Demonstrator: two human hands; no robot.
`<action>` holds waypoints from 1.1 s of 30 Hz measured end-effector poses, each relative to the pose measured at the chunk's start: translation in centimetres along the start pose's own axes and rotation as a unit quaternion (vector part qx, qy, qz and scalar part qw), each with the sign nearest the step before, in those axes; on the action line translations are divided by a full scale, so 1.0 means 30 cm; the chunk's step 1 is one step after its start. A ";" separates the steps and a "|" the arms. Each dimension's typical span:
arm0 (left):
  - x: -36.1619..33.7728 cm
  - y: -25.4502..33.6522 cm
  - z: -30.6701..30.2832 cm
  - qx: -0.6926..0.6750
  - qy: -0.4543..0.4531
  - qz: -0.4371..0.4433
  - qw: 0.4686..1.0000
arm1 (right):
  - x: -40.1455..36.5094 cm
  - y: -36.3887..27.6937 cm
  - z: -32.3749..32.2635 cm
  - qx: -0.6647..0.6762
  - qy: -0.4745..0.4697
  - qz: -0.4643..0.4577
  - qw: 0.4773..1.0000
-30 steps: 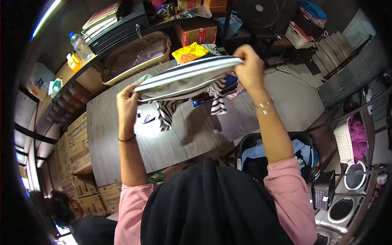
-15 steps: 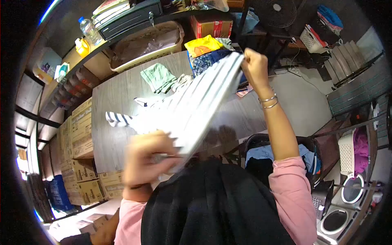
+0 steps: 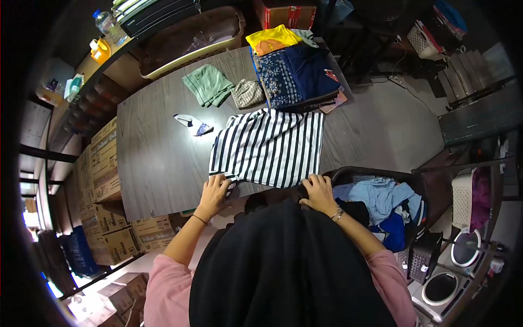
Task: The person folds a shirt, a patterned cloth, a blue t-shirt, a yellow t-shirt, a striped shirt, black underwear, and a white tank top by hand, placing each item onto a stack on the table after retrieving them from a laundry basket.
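A black-and-white striped shirt (image 3: pixel 267 147) lies spread on the grey table (image 3: pixel 152 158), its near edge along the table's front. My left hand (image 3: pixel 216 192) grips its near left corner, fingers curled over the cloth. At the near right corner, my right hand (image 3: pixel 320 191) pinches the edge, the thumb toward my body. Beyond the shirt sit a folded green cloth (image 3: pixel 208 85) and a small folded striped cloth (image 3: pixel 248 94). A small white-and-blue piece of cloth (image 3: pixel 194 125) rests to the left.
Folded clothes (image 3: pixel 294 76) are stacked at the far right of the table, with a yellow one (image 3: pixel 272 38) on top. A basket of loose clothes (image 3: pixel 381 199) stands by my right arm. Cardboard boxes (image 3: pixel 111 234) are at the left; a large tub (image 3: pixel 190 49) stands behind.
The striped shirt was raised and blurred between my hands; now it lies flat on the table. Both hands have come down to its near edge, the right one dropping from high up.
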State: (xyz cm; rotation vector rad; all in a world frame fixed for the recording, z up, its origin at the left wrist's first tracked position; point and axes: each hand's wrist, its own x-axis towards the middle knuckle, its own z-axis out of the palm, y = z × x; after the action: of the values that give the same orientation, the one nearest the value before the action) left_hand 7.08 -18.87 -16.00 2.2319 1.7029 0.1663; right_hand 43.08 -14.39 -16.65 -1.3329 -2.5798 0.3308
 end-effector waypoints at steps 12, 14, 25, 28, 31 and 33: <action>0.179 -0.109 -0.120 -0.036 -0.278 0.037 0.959 | 0.074 0.065 0.110 -0.099 0.071 -0.060 0.991; 0.266 -0.135 -0.260 -0.123 -0.271 0.024 0.955 | 0.129 0.090 0.040 0.049 -0.009 -0.019 0.999; 0.374 -0.213 -0.076 -0.531 -0.010 -0.188 0.826 | 0.173 0.181 -0.021 0.568 0.062 0.274 0.774; 0.381 -0.202 -0.154 -0.639 0.121 -0.146 0.746 | 0.194 0.184 -0.052 0.597 0.169 0.199 0.759; 0.330 -0.095 -0.419 -0.738 0.055 -0.053 0.671 | 0.195 0.200 -0.226 0.702 0.192 0.181 0.661; 0.327 -0.111 -0.488 -0.729 0.052 -0.043 0.681 | 0.212 0.194 -0.334 0.747 0.200 0.161 0.614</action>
State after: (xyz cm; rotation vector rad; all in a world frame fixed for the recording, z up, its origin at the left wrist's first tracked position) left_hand 2.56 -5.98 -4.35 0.8736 0.9225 1.1543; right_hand 46.91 -4.92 -8.29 -0.8485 -0.8464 1.5334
